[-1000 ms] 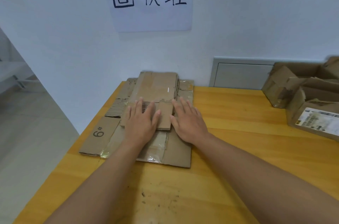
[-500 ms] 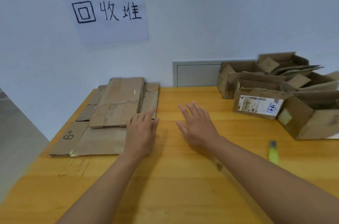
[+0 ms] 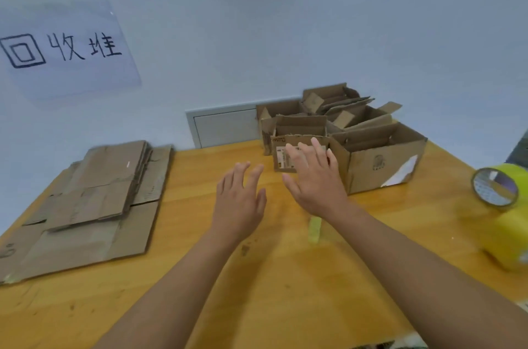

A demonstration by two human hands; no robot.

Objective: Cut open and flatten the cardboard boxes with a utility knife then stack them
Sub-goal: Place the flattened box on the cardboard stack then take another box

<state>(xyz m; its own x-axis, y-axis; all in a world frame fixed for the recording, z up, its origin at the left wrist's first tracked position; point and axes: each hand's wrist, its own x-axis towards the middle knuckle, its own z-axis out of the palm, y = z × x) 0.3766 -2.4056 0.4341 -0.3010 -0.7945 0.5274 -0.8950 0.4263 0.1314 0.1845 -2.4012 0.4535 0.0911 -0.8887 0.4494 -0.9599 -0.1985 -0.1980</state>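
Note:
A stack of flattened cardboard (image 3: 85, 206) lies on the left of the wooden table (image 3: 257, 291). Several unflattened open boxes (image 3: 380, 148) are grouped at the back right against the wall. The nearest of them is a small box with a white label (image 3: 300, 137). My right hand (image 3: 314, 180) hovers open in front of that small box, fingers spread over its label. My left hand (image 3: 240, 200) is open above the table, just left of the right hand. A yellow-green utility knife (image 3: 314, 230) lies on the table, partly hidden under my right forearm.
A roll of yellow tape (image 3: 500, 211) stands at the table's right edge. A paper sign with handwritten characters (image 3: 63, 51) hangs on the wall above the flattened stack. A grey wall panel (image 3: 225, 128) sits behind the table.
Both hands left the flattened stack and moved right toward the unflattened boxes. The view swung right, bringing the tape roll into sight.

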